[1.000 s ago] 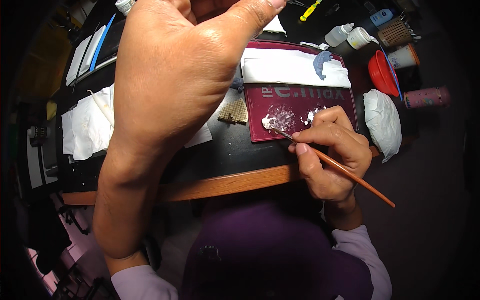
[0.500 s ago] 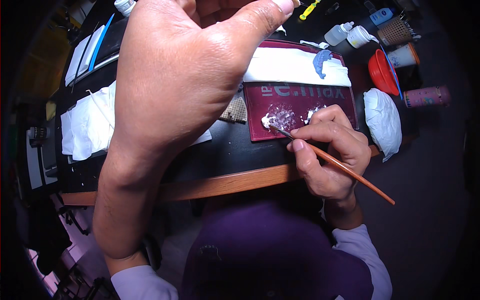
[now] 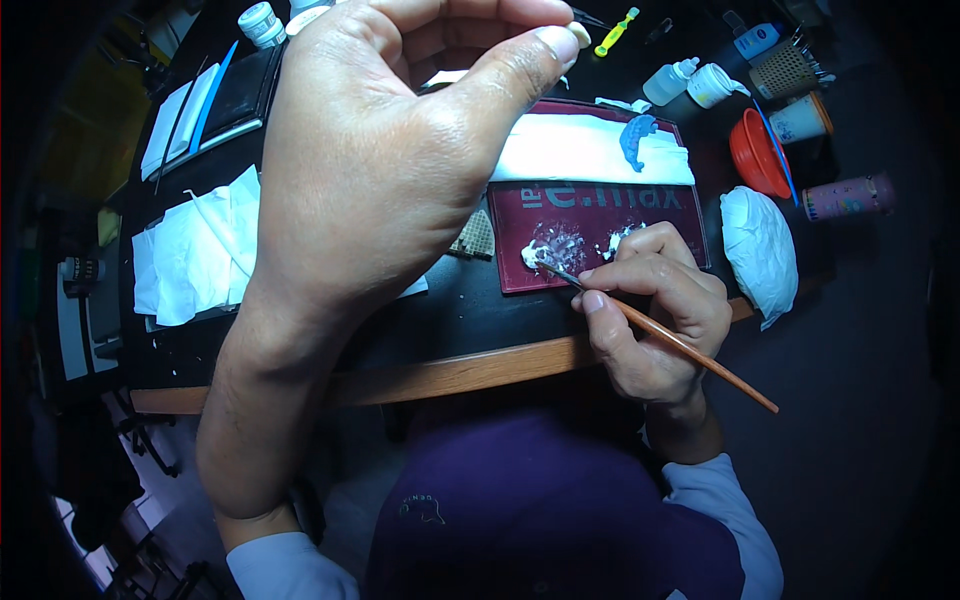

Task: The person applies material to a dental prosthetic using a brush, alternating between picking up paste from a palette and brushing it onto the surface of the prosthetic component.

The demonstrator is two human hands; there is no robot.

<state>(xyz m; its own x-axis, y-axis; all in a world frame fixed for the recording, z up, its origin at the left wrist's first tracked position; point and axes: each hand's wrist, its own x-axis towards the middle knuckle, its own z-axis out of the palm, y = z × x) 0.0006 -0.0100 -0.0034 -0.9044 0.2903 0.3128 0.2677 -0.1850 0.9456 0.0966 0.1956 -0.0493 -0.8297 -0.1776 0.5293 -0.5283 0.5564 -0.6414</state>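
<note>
My left hand is raised close to the camera and pinches a small cream-white piece between thumb and fingertips. My right hand rests near the table's wooden front edge and holds a thin brown brush. The brush tip touches a blob of white paste on a dark red mixing slab. A white strip covers the slab's far part, with a small blue piece lying on it.
Crumpled white tissue lies at the left, another white wad at the right. An orange bowl, cups, small white bottles and a yellow-green tool stand at the back right. A dark tray lies at the back left.
My left hand has lifted a little and shifted, thumb and fingers closing on the small piece. The brush tip stays at the white paste; my right hand barely moved.
</note>
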